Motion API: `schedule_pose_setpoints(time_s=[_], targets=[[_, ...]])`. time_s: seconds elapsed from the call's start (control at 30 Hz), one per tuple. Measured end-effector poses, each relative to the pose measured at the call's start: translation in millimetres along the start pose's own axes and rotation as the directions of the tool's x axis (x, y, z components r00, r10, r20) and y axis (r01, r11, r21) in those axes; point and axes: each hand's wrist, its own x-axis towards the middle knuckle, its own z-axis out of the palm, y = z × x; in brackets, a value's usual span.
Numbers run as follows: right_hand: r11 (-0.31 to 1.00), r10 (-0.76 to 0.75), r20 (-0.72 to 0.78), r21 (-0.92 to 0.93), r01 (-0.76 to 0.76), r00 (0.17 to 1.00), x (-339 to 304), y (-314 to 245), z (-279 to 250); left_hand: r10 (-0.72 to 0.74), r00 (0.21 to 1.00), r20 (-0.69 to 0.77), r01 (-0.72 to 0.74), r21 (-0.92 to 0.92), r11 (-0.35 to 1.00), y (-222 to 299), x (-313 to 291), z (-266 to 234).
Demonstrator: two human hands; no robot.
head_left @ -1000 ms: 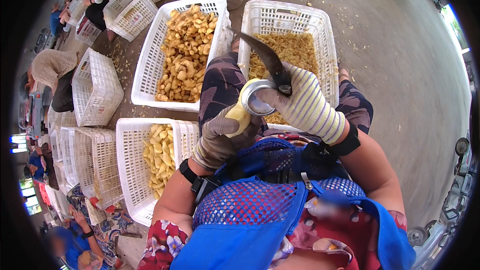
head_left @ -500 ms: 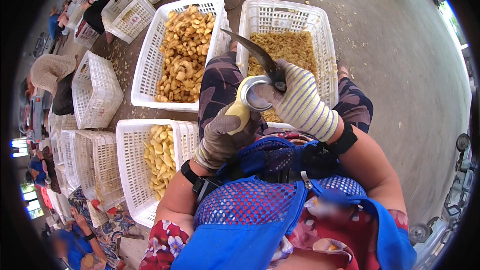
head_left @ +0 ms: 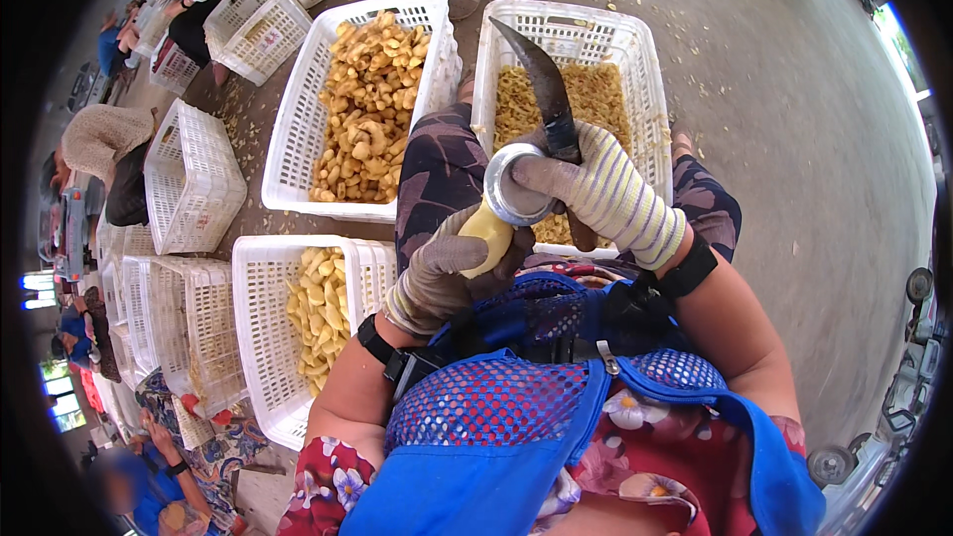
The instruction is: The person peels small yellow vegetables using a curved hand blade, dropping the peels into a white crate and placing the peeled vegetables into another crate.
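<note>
My gloved left hand (head_left: 432, 273) is closed around a pale, peeled piece of ginger (head_left: 486, 236) over my lap. Against the ginger's upper end sits a round metal ring (head_left: 499, 197), gripped by my gloved right hand (head_left: 620, 199) with the thumb over its opening. The same right hand also holds a curved knife (head_left: 543, 74) by its dark handle, blade pointing up and away. Beyond the hands, a white crate (head_left: 650, 89) contains brownish peelings (head_left: 596, 89). To its left, another white crate (head_left: 288, 144) is heaped with unpeeled ginger (head_left: 367, 129). My right fingers are partly hidden.
Near left stands a white crate (head_left: 260, 337) of peeled ginger (head_left: 320, 313). More white crates (head_left: 194, 184) line the left side, with people seated among them. Peel scraps lie on the concrete floor (head_left: 794, 139). Parked vehicles (head_left: 898, 407) show at the far right rim.
My right hand has turned, swinging the knife blade more upright and to the right. The ring has shifted slightly right and down on the ginger. Both hands keep their hold.
</note>
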Motion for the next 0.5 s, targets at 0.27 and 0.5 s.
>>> schedule_pose_setpoints(time_s=[0.27,0.5], targets=[[0.993,-0.06,-0.034,0.097,0.063,0.998,-6.6,1.1,8.4,0.062,0.994,-0.09,-0.033,0.294,0.955,5.4,-2.6,16.4],[0.968,-0.247,-0.196,-0.094,0.233,0.949,-5.1,-0.2,0.7,0.189,0.952,-0.24,0.037,0.704,0.709,6.8,-5.9,19.7]])
